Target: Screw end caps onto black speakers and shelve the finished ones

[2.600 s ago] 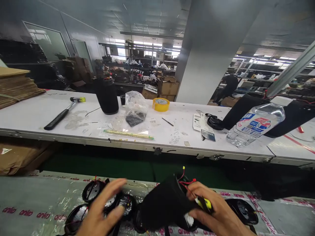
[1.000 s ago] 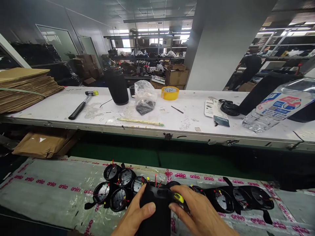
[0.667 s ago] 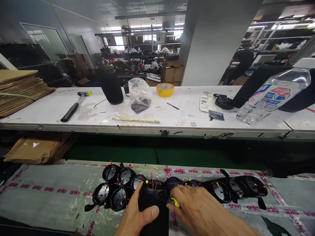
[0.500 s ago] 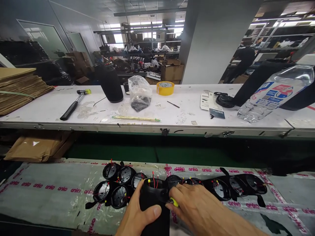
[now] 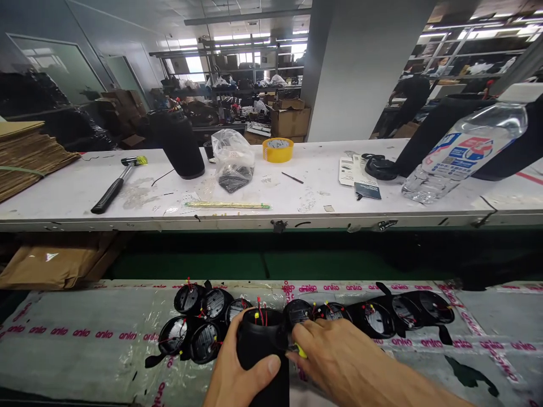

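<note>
My left hand [image 5: 244,367] is wrapped round a black cylindrical speaker housing [image 5: 263,362], its thumb across the near side. The housing stands nearly upright, open end up, with red wires and small red and yellow connectors rising from it. At the right of its rim, my right hand [image 5: 335,353] is closed on a small yellow-handled tool [image 5: 301,351]; the tool's working end is hidden. Round black caps with wires, such as one cap [image 5: 205,341] at the left and another cap [image 5: 376,320] at the right, lie on both sides of the housing.
The lower surface [image 5: 85,362] is covered in plastic and pink-printed tape. On the white shelf [image 5: 297,198] are a rubber mallet [image 5: 114,186], a black cylinder [image 5: 180,144], a plastic bag [image 5: 233,161], a yellow tape roll [image 5: 278,151] and a water bottle [image 5: 466,147]. Cardboard [image 5: 29,158] is stacked left.
The view has shifted slightly, so the shelf items appear a little further left. Both hands keep their hold on the speaker housing and the yellow-handled tool, almost unmoved.
</note>
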### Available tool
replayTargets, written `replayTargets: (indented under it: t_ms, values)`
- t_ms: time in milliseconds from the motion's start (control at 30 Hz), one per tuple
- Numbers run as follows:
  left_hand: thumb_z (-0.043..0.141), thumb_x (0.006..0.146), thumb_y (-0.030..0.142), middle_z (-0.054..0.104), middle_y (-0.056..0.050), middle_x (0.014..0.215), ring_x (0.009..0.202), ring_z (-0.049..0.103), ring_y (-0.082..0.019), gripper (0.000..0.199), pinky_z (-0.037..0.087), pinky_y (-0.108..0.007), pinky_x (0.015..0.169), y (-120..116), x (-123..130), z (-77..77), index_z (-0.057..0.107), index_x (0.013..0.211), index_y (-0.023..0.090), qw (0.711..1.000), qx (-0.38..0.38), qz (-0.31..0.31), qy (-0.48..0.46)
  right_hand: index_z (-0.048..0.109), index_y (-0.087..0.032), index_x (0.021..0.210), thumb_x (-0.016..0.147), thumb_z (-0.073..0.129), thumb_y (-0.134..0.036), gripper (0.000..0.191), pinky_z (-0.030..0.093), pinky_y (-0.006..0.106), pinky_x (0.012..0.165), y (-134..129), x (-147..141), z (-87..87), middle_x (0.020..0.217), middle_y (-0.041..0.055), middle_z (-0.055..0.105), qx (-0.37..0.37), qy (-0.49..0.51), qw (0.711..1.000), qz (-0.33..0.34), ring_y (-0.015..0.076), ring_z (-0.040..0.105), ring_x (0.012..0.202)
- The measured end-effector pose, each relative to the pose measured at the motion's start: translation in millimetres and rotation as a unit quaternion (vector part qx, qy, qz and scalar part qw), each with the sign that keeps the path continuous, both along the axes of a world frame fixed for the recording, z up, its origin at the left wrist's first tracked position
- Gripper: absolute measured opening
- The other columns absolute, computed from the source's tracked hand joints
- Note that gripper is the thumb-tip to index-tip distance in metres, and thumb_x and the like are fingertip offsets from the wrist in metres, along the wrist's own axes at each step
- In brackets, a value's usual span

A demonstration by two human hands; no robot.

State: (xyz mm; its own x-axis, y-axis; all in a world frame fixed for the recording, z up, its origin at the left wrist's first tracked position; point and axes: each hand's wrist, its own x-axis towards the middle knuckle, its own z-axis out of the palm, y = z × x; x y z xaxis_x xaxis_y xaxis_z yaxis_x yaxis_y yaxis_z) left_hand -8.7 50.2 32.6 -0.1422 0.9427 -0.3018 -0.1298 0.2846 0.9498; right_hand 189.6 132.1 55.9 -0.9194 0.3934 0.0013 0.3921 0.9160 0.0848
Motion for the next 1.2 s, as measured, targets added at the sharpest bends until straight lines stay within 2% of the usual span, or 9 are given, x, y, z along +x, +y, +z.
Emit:
replayTargets:
  t_ms: [100,233,333,500,733,833,967,1067,1200]
  values:
    - [0.089,0.067,0.058,0.076,-0.013,0.124,0.117,0.069,-0.042,0.078,0.049,-0.048,0.105,-2.4,0.4,-1.3,0.063,0.130,0.022,0.999,-0.006,0.033,0.043,0.046,-0.026,0.091,0.098,0.066,-0.034,0.022,0.010,0.042,0.046,-4.1,-1.5,-8.0,0.074,-0.0012,0.062,0.028,0.017,0.999,-0.027,0.0198,0.060,0.054]
    - [0.087,0.064,0.064,0.073,-0.016,0.128,0.121,0.066,-0.044,0.091,0.046,-0.054,0.111,-5.5,1.2,-9.0,0.056,0.137,0.019,0.991,-0.031,0.083,0.102,0.043,-0.026,0.091,0.093,0.068,-0.031,0.026,0.009,0.041,0.047,-9.2,-4.7,-13.9,0.070,-0.0017,0.059,0.061,0.037,0.996,-0.058,0.0195,0.055,0.051]
    - [0.083,0.064,0.064,0.074,-0.017,0.126,0.120,0.067,-0.043,0.094,0.044,-0.056,0.113,-6.1,1.2,-12.3,0.053,0.139,0.016,0.986,-0.036,0.088,0.135,0.041,-0.026,0.089,0.088,0.070,-0.026,0.029,0.009,0.042,0.047,-12.6,-5.7,-14.4,0.071,-0.0012,0.058,0.069,0.048,0.995,-0.053,0.0195,0.052,0.052]
    - [0.082,0.063,0.059,0.075,-0.015,0.124,0.118,0.067,-0.043,0.089,0.045,-0.058,0.110,-5.3,1.1,-7.9,0.054,0.137,0.017,0.984,-0.039,0.085,0.155,0.045,-0.025,0.092,0.088,0.070,-0.025,0.026,0.014,0.043,0.047,-12.1,-1.8,-18.0,0.073,-0.0012,0.056,0.050,0.052,0.996,-0.051,0.0194,0.050,0.054]
    - [0.084,0.062,0.057,0.078,-0.011,0.117,0.111,0.072,-0.039,0.082,0.052,-0.047,0.103,-4.4,5.4,-8.9,0.060,0.132,0.020,0.985,-0.018,0.094,0.143,0.050,-0.024,0.093,0.089,0.074,-0.031,0.025,0.018,0.041,0.043,-3.5,0.6,-23.2,0.072,-0.0010,0.057,0.027,0.061,0.997,-0.035,0.0188,0.051,0.053]
    - [0.084,0.062,0.056,0.078,-0.011,0.111,0.105,0.073,-0.040,0.077,0.055,-0.048,0.096,-3.2,7.0,-11.5,0.061,0.127,0.020,0.976,-0.021,0.113,0.187,0.049,-0.025,0.085,0.083,0.075,-0.028,0.026,0.014,0.041,0.040,-6.9,-3.8,-19.9,0.070,-0.0003,0.055,0.009,0.021,0.999,-0.036,0.0188,0.049,0.050]
    - [0.081,0.063,0.055,0.078,-0.012,0.111,0.104,0.072,-0.039,0.078,0.054,-0.049,0.096,-3.5,6.8,-13.8,0.060,0.128,0.018,0.970,-0.038,0.125,0.205,0.049,-0.025,0.078,0.075,0.078,-0.023,0.029,0.011,0.039,0.037,-10.0,-10.9,-13.2,0.075,0.0021,0.056,-0.019,-0.044,0.999,-0.018,0.0184,0.052,0.053]
    - [0.081,0.064,0.057,0.078,-0.013,0.112,0.105,0.072,-0.039,0.081,0.054,-0.049,0.095,-5.2,3.9,-16.3,0.058,0.130,0.017,0.973,-0.045,0.116,0.194,0.054,-0.024,0.083,0.084,0.075,-0.023,0.021,0.011,0.040,0.038,-5.8,-12.2,-14.4,0.076,0.0011,0.057,-0.025,-0.022,0.999,-0.006,0.0181,0.052,0.052]
    - [0.084,0.062,0.062,0.077,-0.015,0.120,0.114,0.070,-0.042,0.086,0.053,-0.051,0.101,-5.8,-2.3,-24.4,0.060,0.131,0.017,0.981,-0.037,0.100,0.162,0.057,-0.023,0.087,0.100,0.065,-0.029,0.016,0.011,0.040,0.043,5.2,-8.7,-17.3,0.080,0.0010,0.060,-0.028,0.024,0.999,0.022,0.0186,0.055,0.057]
